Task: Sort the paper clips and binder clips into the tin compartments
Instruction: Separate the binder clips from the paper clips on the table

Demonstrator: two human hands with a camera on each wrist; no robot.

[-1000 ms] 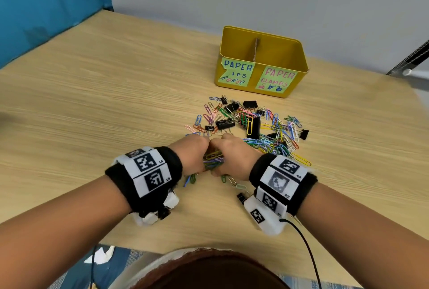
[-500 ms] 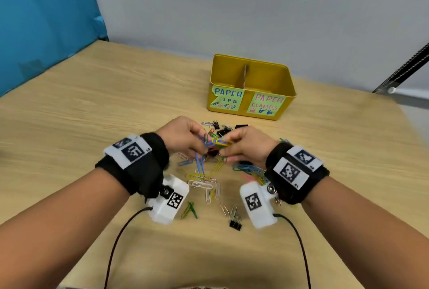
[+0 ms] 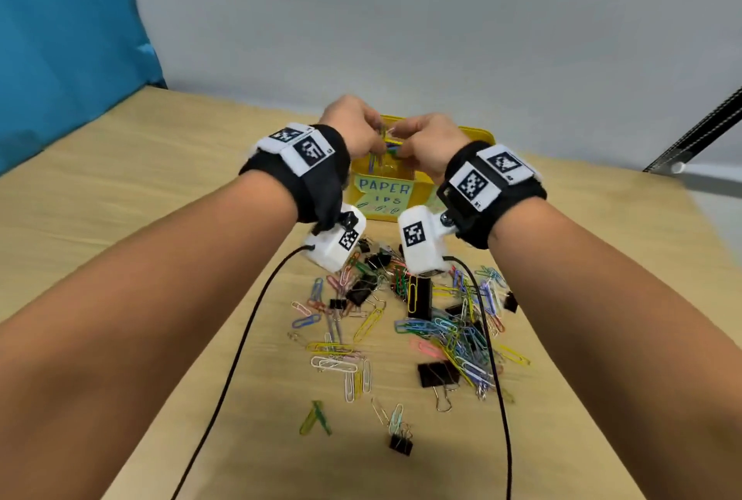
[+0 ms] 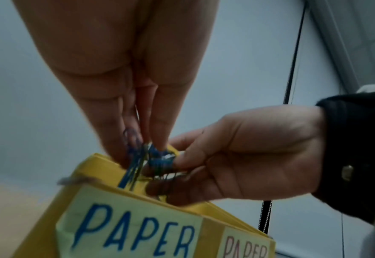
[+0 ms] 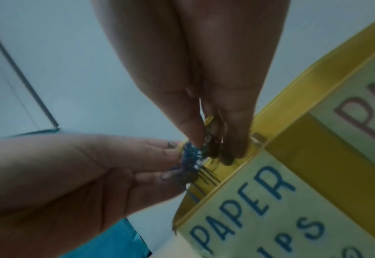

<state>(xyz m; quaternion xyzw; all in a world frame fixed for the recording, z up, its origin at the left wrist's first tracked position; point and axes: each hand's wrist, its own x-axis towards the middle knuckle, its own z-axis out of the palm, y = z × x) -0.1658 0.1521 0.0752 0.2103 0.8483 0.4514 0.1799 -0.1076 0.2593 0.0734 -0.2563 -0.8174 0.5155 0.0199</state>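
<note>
Head view: left hand (image 3: 353, 126) and right hand (image 3: 427, 144) meet over the yellow tin (image 3: 478, 136), both pinching one bunch of coloured paper clips (image 3: 385, 150) held above the compartment behind the "PAPER ..IPS" label (image 3: 383, 194). Tin sits toward the far edge of the wooden table (image 3: 140, 194). Loose pile of paper clips and black binder clips (image 3: 421, 318) lies mid-table, between the forearms. One small binder clip (image 3: 400, 444) sits apart, closer to the near edge. Black cables (image 3: 241, 339) run from the wrist cameras.

Left wrist view: left fingers (image 4: 160, 122) point down, tips closed on blue clips (image 4: 135, 157) over the tin rim (image 4: 98, 160). Right hand (image 4: 248, 157) comes in from the side, pinching the same bunch. Blue "PAPER" label (image 4: 133, 225) below, pink-lettered label (image 4: 246, 244) beside it.

Right wrist view: right fingers (image 5: 235, 122) clamp clips (image 5: 213, 139) above the tin's front wall (image 5: 230, 169); left hand (image 5: 82, 174) pinches blue clips (image 5: 191, 157) touching them. Divider position blurred, cannot tell exactly.
</note>
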